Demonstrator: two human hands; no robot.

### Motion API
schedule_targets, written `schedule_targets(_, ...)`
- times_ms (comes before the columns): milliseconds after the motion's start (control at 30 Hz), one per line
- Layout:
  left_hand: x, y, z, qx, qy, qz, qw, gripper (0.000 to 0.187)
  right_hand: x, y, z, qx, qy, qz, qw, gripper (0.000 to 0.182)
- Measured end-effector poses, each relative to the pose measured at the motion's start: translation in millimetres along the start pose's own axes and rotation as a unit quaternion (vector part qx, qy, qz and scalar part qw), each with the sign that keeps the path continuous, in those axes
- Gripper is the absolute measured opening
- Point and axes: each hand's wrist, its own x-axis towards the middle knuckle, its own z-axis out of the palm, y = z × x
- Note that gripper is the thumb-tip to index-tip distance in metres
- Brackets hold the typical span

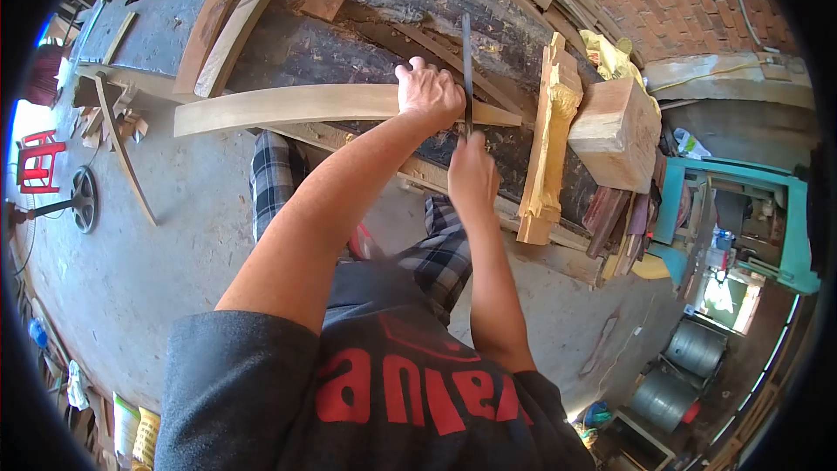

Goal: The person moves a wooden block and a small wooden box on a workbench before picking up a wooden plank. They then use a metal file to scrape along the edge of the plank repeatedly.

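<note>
A long, curved pale wooden board [288, 106] lies across the dark workbench [366, 51]. My left hand [430, 92] is closed over it near its right end, fingers wrapped round the far side. Just right of those knuckles, a long narrow metal blade [467, 52] crosses the board and points away from me. My right hand [473, 173], slightly blurred, is closed round its near end, and the grip is hidden inside the fist. The board's narrower tip sticks out to the right of the blade.
Right of the board stand a yellow-stained wooden piece [549, 139] and a large square timber block [617, 131]. Two curved boards [235, 30] lie at the back left. A small wood offcut [323, 2] rests on the bench. A red stool [39, 160] stands on the floor far left.
</note>
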Motion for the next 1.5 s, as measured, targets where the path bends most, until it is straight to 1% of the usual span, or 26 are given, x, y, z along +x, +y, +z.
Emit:
schedule_targets(33, 2.2, 0.2, 1.4, -0.005, 0.001, 0.002, 1.000, 0.037, -12.9, 6.1, 5.2, -0.005, -0.003, -0.001, 1.000, 0.019)
schedule_targets(67, 4.6, 0.3, 4.3, -0.011, -0.002, -0.002, 1.000, 0.037, -37.3, 17.6, 14.6, -0.031, 0.017, 0.008, 0.999, 0.019)
schedule_targets(133, 2.2, 0.8, 7.1, 0.002, 0.054, 0.000, 0.999, 0.037, -53.0, 19.6, 16.2, -0.053, 0.034, 0.024, 0.998, 0.019)
schedule_targets(167, 4.0, 1.3, 5.1, 0.002, 0.020, -0.005, 1.000, 0.038, -45.7, 19.5, 16.4, -0.052, 0.030, 0.034, 0.998, 0.019)
schedule_targets(233, 3.8, -0.7, 3.3, 0.001, 0.015, 0.009, 1.000, 0.039, -8.8, 4.5, 2.6, 0.002, -0.003, 0.007, 1.000, 0.020)
schedule_targets(333, 3.6, -1.0, 1.7, 0.001, 0.007, 0.006, 1.000, 0.040, 16.5, -3.6, -0.4, -0.004, 0.014, -0.019, 1.000, 0.019)
schedule_targets(367, 4.7, -1.1, 2.9, 0.000, 0.009, 0.008, 1.000, 0.040, 6.5, -2.8, -1.7, -0.004, 0.017, -0.018, 1.000, 0.019)
schedule_targets(433, 6.6, -0.5, 5.8, 0.005, 0.016, 0.003, 1.000, 0.039, -29.2, 3.2, -2.3, 0.010, -0.040, 0.062, 0.997, 0.019)
schedule_targets(467, 5.7, 0.8, -1.1, -0.004, -0.011, 0.001, 1.000, 0.040, -36.6, 7.8, 1.8, 0.007, -0.043, 0.061, 0.997, 0.019)
schedule_targets(533, 4.9, -0.9, 0.3, 0.001, -0.004, -0.002, 1.000, 0.039, -56.8, 10.1, 6.7, 0.001, -0.003, 0.062, 0.998, 0.018)
schedule_targets(600, 4.1, 0.1, 5.0, 0.008, 0.022, 0.003, 1.000, 0.039, -22.4, 5.7, 2.4, 0.036, -0.020, 0.048, 0.998, 0.019)
schedule_targets(633, 4.8, 1.0, 4.7, 0.014, 0.019, 0.017, 1.000, 0.039, 1.9, 5.8, 6.2, 0.033, 0.009, 0.006, 0.999, 0.018)
schedule_targets(667, 6.0, 1.2, 3.6, 0.008, 0.007, 0.007, 1.000, 0.039, 15.1, 6.0, 8.6, 0.028, 0.037, -0.036, 0.998, 0.018)
schedule_targets(700, 6.0, 1.1, 2.8, 0.002, -0.005, -0.004, 1.000, 0.038, 10.9, 5.2, 7.3, 0.035, 0.042, -0.027, 0.998, 0.018)
schedule_targets(833, 6.0, 3.2, 0.2, 0.005, -0.003, -0.011, 1.000, 0.039, -1.6, 2.8, -1.7, 0.030, 0.046, -0.037, 0.998, 0.017)
schedule_targets(900, 4.6, 1.4, 1.8, -0.001, 0.013, -0.006, 1.000, 0.039, -13.7, -0.3, -4.5, 0.036, 0.002, 0.043, 0.998, 0.020)
schedule_targets(933, 5.3, 1.8, 2.9, 0.000, 0.014, -0.006, 1.000, 0.039, -15.5, 0.7, -3.5, 0.035, 0.005, 0.039, 0.999, 0.020)
schedule_targets(1000, 6.0, 3.2, 2.3, -0.006, 0.029, -0.008, 1.000, 0.038, -14.4, 6.0, 2.2, 0.025, 0.076, 0.003, 0.997, 0.018)
schedule_targets(1033, 5.5, 3.6, 2.0, -0.006, 0.036, -0.008, 0.999, 0.038, -15.5, 11.2, 3.6, 0.026, 0.081, -0.002, 0.996, 0.018)
schedule_targets(1100, 5.2, 3.4, 0.8, 0.003, 0.028, -0.005, 1.000, 0.037, -18.0, 17.7, 0.2, 0.073, 0.062, -0.064, 0.993, 0.019)
schedule_targets(1133, 5.4, 3.2, 0.4, 0.006, 0.021, -0.006, 1.000, 0.037, -19.6, 15.7, -1.5, 0.073, 0.064, -0.068, 0.993, 0.019)
schedule_targets(1200, 4.1, 3.4, 0.3, 0.008, 0.018, -0.009, 1.000, 0.036, -23.2, 10.8, -6.7, 0.091, 0.017, 0.032, 0.995, 0.021)
schedule_targets(1233, 4.3, 3.6, -0.6, 0.011, 0.012, -0.010, 1.000, 0.036, -24.9, 12.3, -3.3, 0.090, 0.019, 0.028, 0.995, 0.021)
schedule_targets(1300, 5.6, 3.3, -0.2, 0.010, 0.014, -0.011, 1.000, 0.036, -28.1, 17.4, 7.0, 0.075, 0.143, -0.057, 0.985, 0.020)
schedule_targets(1433, 4.5, 2.4, 0.6, -0.009, 0.022, -0.009, 1.000, 0.037, -28.4, 13.2, 3.9, 0.119, 0.153, -0.088, 0.977, 0.020)
schedule_targets(1500, 4.0, 2.6, -0.7, -0.019, 0.028, -0.009, 0.999, 0.038, -31.3, 4.6, -3.9, 0.130, 0.095, -0.048, 0.986, 0.019)
